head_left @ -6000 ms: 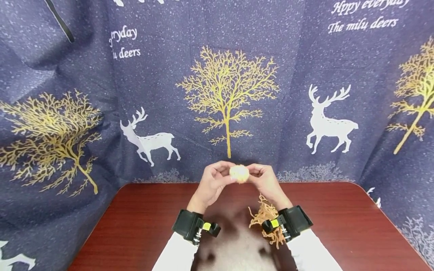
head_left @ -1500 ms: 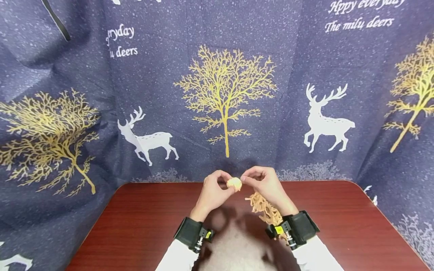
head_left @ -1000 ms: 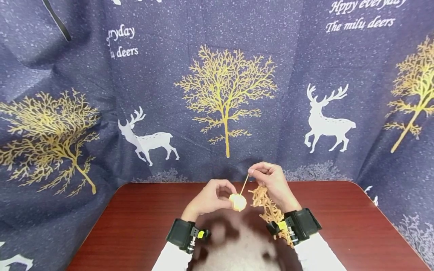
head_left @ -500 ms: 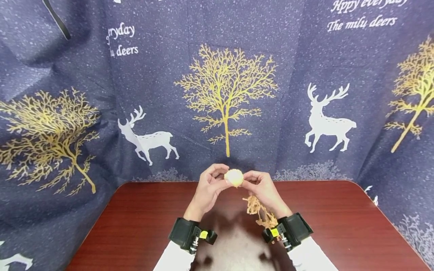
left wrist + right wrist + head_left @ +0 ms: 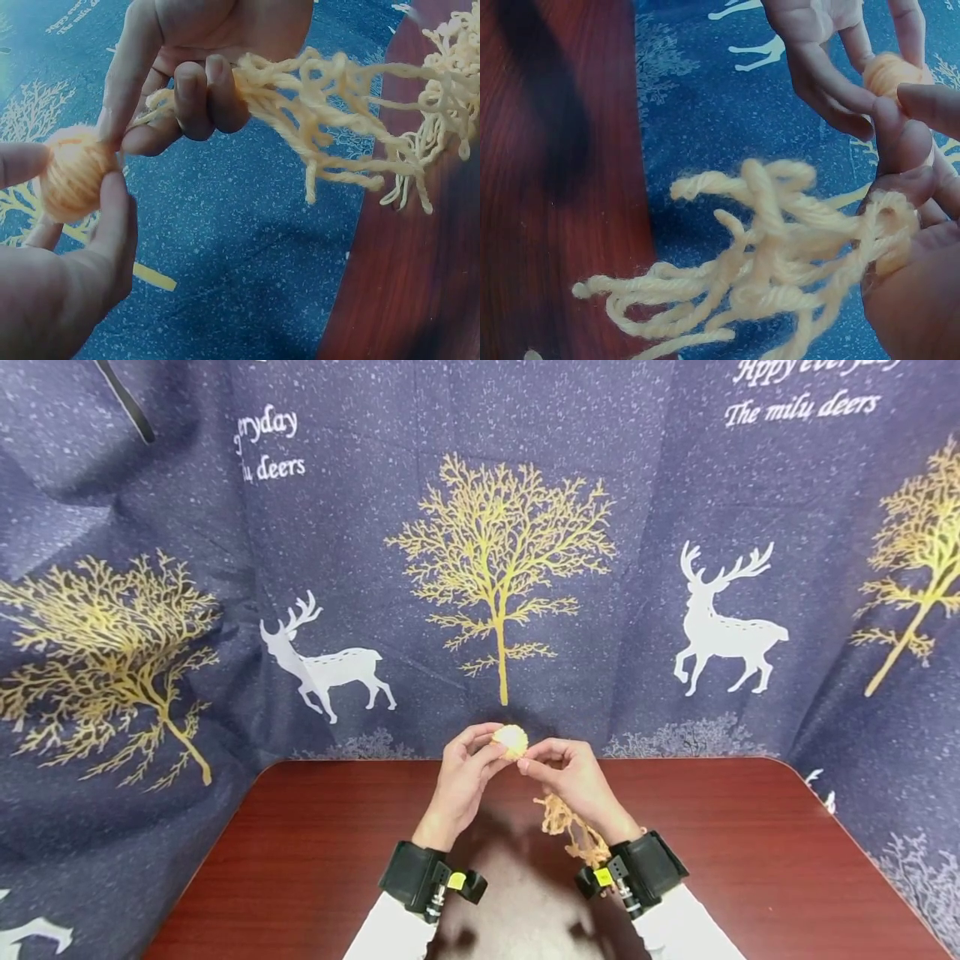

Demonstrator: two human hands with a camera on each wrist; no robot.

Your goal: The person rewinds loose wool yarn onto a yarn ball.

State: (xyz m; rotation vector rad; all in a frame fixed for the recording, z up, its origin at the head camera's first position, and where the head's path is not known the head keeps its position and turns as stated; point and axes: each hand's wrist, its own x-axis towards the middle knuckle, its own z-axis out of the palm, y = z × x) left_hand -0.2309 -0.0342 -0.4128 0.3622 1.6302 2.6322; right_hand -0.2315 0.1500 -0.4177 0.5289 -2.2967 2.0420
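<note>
In the head view, the left hand (image 5: 456, 781) pinches a small yellow yarn ball (image 5: 512, 741) in curled fingers (image 5: 114, 214) at its two o'clock. At the ball's four o'clock, the right hand (image 5: 579, 783) brings its fingertips to the ball's edge, its other fingers bent round loose yarn (image 5: 315, 97), which trails toward six o'clock over the bench (image 5: 337, 810).

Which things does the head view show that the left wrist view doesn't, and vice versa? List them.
Only the head view: black wrist straps and white sleeves.
Only the left wrist view: separate windings on the yarn ball, and how the right hand grips loose yarn.
Both: left hand, right hand, yarn ball, loose yarn, table, patterned cloth.
</note>
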